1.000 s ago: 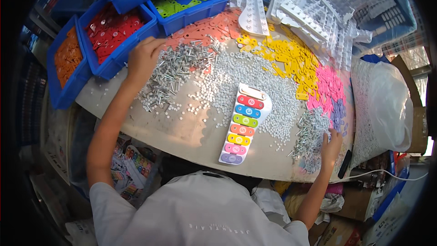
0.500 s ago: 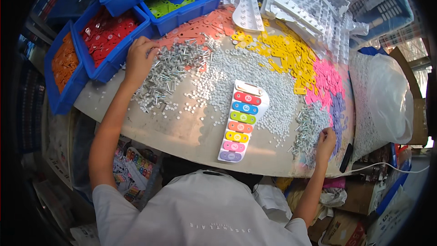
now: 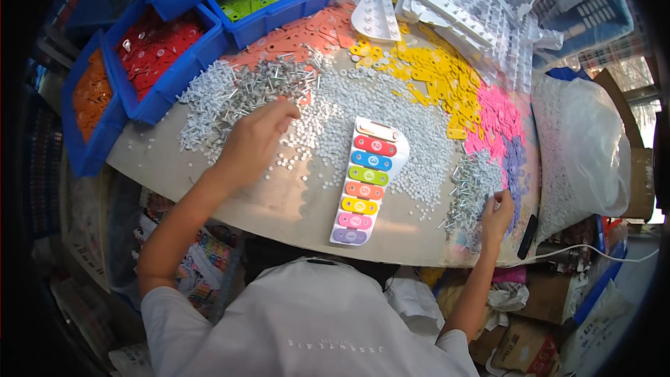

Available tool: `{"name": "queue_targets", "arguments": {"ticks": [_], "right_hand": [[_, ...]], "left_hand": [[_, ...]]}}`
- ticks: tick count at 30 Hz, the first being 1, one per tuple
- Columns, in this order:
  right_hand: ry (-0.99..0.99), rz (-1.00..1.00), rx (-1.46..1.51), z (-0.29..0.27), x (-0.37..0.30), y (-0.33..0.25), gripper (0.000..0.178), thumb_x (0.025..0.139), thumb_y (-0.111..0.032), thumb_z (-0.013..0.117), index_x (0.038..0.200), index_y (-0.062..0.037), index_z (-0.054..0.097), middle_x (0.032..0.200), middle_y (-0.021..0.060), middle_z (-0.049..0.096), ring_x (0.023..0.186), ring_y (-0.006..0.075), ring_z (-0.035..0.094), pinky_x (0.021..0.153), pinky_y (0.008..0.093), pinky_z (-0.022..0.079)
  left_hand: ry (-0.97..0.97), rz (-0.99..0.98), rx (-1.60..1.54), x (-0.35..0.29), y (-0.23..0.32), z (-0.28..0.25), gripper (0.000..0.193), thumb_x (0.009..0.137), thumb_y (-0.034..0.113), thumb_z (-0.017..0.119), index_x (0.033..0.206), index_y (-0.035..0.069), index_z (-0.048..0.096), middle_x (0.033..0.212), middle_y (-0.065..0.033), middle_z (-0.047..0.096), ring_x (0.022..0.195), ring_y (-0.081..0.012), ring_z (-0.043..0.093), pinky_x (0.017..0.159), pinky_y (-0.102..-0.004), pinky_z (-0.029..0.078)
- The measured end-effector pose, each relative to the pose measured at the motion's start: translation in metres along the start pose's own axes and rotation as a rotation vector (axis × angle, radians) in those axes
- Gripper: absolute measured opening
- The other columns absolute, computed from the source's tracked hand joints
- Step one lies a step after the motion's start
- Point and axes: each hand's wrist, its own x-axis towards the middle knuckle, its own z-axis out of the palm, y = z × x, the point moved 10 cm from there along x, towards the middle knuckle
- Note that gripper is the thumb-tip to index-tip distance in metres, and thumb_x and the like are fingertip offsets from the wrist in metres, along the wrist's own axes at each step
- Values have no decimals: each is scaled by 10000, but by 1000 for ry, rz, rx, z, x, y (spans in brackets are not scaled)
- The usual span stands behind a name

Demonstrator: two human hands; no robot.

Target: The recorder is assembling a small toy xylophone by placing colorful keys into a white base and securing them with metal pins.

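A toy xylophone (image 3: 368,181) with a white base and a column of coloured bars lies on the table between my hands. My left hand (image 3: 257,138) hovers over the near right side of a pile of silver screws (image 3: 269,82), by small white rings (image 3: 363,101). Its fingers are curled together; what they hold, if anything, is hidden. My right hand (image 3: 497,218) is at the edge of a smaller screw pile (image 3: 466,192), thumb and finger pinched on something too small to name. Next to the silver screws lie white plastic-looking pegs (image 3: 202,101).
Blue bins hold orange (image 3: 93,94), red (image 3: 150,49) and green bars (image 3: 248,7). Loose coral (image 3: 300,35), yellow (image 3: 440,73), pink (image 3: 499,119) and purple bars (image 3: 516,160) line the far edge. White xylophone bases (image 3: 453,14) are heaped behind. A clear bag (image 3: 579,146) stands right.
My left hand has moved right and nearer, from beside the red bin to the near side of the screws, uncovering the white pegs. My right hand stays at the smaller pile.
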Motion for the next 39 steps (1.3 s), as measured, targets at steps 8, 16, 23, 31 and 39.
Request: {"name": "queue_targets", "arguments": {"ticks": [8, 16, 23, 31, 39], "right_hand": [[69, 180, 386, -5, 16, -73, 53, 950, -31, 594, 964, 15, 571, 815, 76, 632, 683, 146, 577, 646, 296, 478], [-504, 176, 1104, 87, 12, -208, 79, 979, -65, 626, 1008, 4, 653, 802, 18, 652, 704, 67, 578, 622, 222, 461], [-664, 199, 1117, 116, 9, -232, 130, 975, -74, 635, 1047, 28, 674, 857, 32, 693, 816, 72, 632, 707, 216, 496], [-736, 83, 631, 113, 26, -238, 329, 921, -210, 743, 1127, -6, 587, 704, -5, 623, 606, 65, 546, 519, 247, 414], [-1071, 241, 729, 147, 18, -226, 427, 911, -427, 743, 1089, -86, 557, 672, -35, 544, 543, 38, 438, 460, 220, 298]], "left_hand": [[-230, -177, -387, 1, 4, 57, 142, 959, 119, 653, 1050, 10, 651, 809, -60, 664, 714, -142, 649, 620, -304, 506], [-398, -456, -969, 19, -13, 132, 181, 939, 129, 703, 1063, -2, 696, 868, -66, 727, 684, -74, 666, 505, -192, 501], [-433, -474, -968, 21, -19, 145, 161, 943, 118, 692, 1039, -11, 701, 862, -68, 724, 679, -78, 659, 516, -193, 502], [-426, -584, -575, 22, -25, 138, 500, 900, 278, 759, 1219, 33, 461, 695, 15, 558, 533, -40, 474, 423, -194, 336], [-674, -627, -680, 28, -26, 165, 411, 905, 281, 745, 1083, 57, 450, 682, 29, 506, 507, -22, 388, 408, -212, 254]]}}
